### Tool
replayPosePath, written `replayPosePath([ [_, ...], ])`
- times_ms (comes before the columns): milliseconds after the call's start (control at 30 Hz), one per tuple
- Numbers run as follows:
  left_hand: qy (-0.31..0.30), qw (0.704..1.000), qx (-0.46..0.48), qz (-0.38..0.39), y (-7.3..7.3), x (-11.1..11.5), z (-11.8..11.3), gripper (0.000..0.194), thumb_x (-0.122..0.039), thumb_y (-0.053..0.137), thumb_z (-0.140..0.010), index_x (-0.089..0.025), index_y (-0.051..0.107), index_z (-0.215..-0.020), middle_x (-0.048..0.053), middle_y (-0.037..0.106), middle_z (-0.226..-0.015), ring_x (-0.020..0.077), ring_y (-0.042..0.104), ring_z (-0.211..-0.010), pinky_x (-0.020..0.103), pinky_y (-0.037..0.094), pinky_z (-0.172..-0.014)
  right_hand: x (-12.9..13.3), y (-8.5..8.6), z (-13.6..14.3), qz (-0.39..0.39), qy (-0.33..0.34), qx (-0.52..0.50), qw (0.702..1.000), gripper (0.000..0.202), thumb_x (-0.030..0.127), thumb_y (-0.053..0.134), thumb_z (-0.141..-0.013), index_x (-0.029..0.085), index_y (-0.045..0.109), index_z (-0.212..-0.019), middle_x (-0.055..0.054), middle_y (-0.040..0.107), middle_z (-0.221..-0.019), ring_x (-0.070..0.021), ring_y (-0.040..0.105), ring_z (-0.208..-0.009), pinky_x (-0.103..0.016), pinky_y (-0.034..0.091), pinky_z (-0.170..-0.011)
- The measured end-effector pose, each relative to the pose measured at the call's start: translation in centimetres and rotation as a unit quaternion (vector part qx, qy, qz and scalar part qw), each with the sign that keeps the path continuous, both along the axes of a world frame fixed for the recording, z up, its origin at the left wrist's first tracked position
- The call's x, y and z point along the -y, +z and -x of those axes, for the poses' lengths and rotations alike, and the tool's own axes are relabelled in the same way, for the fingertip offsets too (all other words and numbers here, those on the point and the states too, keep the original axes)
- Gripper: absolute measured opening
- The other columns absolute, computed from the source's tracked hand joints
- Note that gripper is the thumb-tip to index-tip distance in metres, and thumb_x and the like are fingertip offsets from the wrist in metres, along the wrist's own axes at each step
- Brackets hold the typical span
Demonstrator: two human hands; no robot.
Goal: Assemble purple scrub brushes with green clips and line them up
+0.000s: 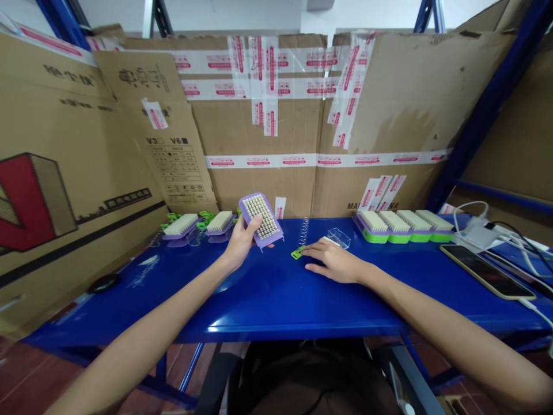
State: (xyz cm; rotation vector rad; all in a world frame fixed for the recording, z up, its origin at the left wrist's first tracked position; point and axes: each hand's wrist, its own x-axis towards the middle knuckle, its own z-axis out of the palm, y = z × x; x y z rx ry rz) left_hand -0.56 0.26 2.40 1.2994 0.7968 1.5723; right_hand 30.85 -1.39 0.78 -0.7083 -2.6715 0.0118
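My left hand (242,243) grips a purple brush head (280,231) with pale bristles, holding it tilted above the table with the thumb on the bristle side. My right hand (334,260) lies low over the tabletop, its fingers stretched out and the thumb apart from them. Its fingertips reach the edge of a small green plastic part (296,253); whether they press on it I cannot tell. A metal coil spring (304,230) stands just behind that part. Beyond the right hand sits a clear plastic box-shaped piece (339,237).
Several green-and-purple brushes (398,236) stand in a row at the back right. At the back left are purple brush heads (181,226) with green parts (207,219). A phone (486,271) and cables lie right on the blue table (268,305). Cardboard (268,127) walls the back.
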Motion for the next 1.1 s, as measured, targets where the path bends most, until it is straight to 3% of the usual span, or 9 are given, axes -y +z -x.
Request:
replayPosePath([
  [533, 0.027, 0.999, 0.005, -0.027, -0.04, -0.05, -0.01, 0.068, -0.066, 0.094, -0.085, -0.022, 0.065, -0.127, 0.009, 0.075, -0.115, 0.0249, 0.082, -0.086, 0.041, 0.076, -0.066, 0.15, 0.18, 0.03, -0.002, -0.003, -0.001, 1.0, 0.039, 0.043, 0.06, -0.119, 0.021, 0.075, -0.147, -0.017, 0.079, -0.144, -0.0339, 0.073, -0.126, -0.055, 0.056, -0.111],
  [800, 0.06, 0.994, 0.001, -0.091, 0.17, 0.18, 0.39, 0.055, -0.063, 0.089, -0.091, -0.023, 0.064, -0.12, 0.007, 0.075, -0.113, 0.0236, 0.082, -0.09, 0.037, 0.076, -0.072, 0.12, 0.12, 0.03, -0.008, -0.009, 0.001, 1.0, 0.036, 0.042, 0.06, -0.118, 0.021, 0.075, -0.144, -0.016, 0.079, -0.141, -0.033, 0.072, -0.124, -0.053, 0.055, -0.111],
  [1100, 0.06, 0.995, 0.001, -0.075, 0.16, 0.24, 0.14, 0.059, -0.063, 0.093, -0.087, -0.023, 0.065, -0.118, 0.008, 0.075, -0.115, 0.0234, 0.082, -0.085, 0.036, 0.075, -0.066, 0.15, 0.3, 0.05, -0.02, -0.03, -0.005, 0.999, 0.029, 0.04, 0.059, -0.118, 0.02, 0.077, -0.129, -0.015, 0.079, -0.122, -0.0325, 0.069, -0.112, -0.051, 0.056, -0.105],
])
